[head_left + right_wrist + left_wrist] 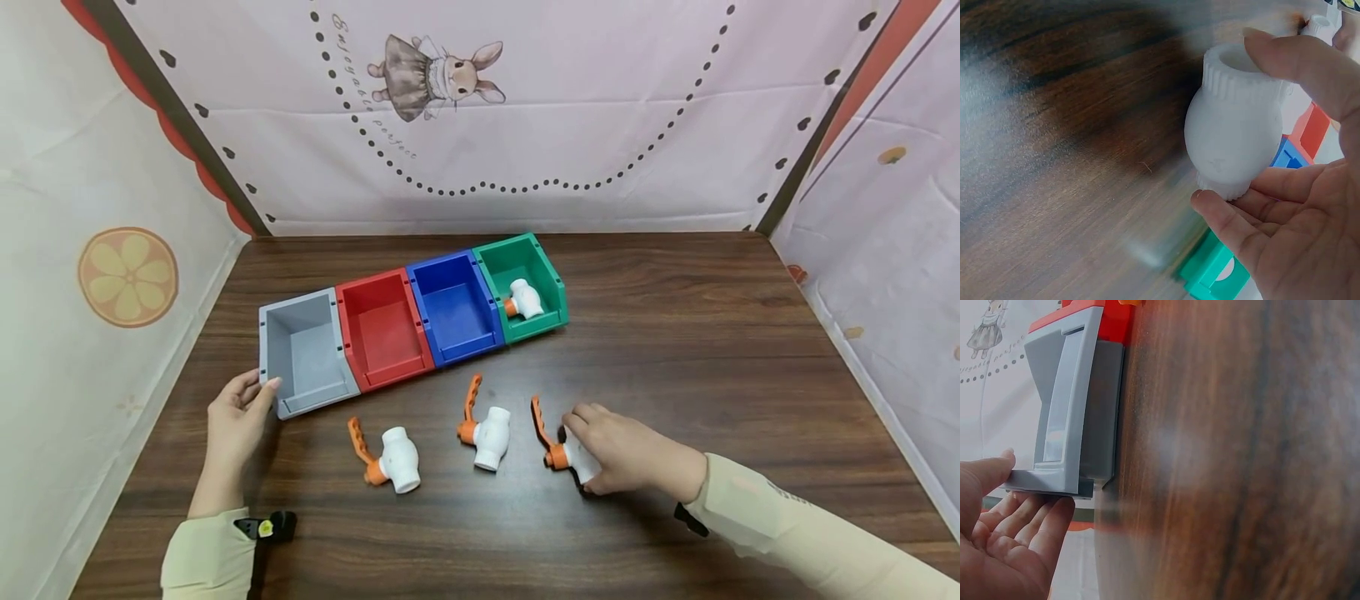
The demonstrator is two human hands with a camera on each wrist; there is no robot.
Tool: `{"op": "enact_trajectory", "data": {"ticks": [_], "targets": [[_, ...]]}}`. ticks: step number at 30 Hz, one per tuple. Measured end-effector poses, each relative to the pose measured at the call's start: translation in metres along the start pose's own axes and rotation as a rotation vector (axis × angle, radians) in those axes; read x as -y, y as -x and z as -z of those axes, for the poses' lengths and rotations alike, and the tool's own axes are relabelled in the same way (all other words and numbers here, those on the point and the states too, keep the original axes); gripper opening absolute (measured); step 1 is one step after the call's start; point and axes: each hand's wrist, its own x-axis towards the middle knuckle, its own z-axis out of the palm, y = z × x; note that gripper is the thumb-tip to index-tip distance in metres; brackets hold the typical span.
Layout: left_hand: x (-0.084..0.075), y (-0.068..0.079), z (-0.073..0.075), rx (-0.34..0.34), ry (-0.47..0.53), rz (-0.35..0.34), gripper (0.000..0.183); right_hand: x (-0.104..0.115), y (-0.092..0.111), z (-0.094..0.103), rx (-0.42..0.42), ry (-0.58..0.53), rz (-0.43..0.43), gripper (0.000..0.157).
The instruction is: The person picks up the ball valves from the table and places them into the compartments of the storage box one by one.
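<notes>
My right hand (615, 448) grips the white body of a ball valve (1233, 128) with an orange handle, thumb at one end and fingers at the other. The valve is at table level in the head view. At the left, my left hand (237, 425) pinches the side wall of the grey bin (272, 354), thumb over the rim and fingers outside. Two more ball valves, one in the middle (492, 437) and one further left (400, 460), lie on the table between the hands. Another ball valve (527, 299) lies inside the green bin (558, 292).
The grey bin joins a red bin (386, 329), a blue bin (453, 308) and the green one in a slanting row. They stand on a dark wood table (697, 333). Printed cloth (585, 100) hangs behind the table and along both sides.
</notes>
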Motion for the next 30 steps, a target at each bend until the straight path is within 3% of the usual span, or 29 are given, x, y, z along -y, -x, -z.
{"op": "enact_trajectory", "data": {"ticks": [18, 30], "targets": [[0.000, 0.002, 0.000, 0.009, -0.010, 0.009, 0.045, -0.002, 0.000, 0.017, 0.040, 0.005, -0.001, 0.074], [-0.003, 0.004, 0.004, 0.020, -0.012, 0.000, 0.045, -0.003, -0.007, 0.040, -0.049, 0.079, 0.062, 0.072]]}}
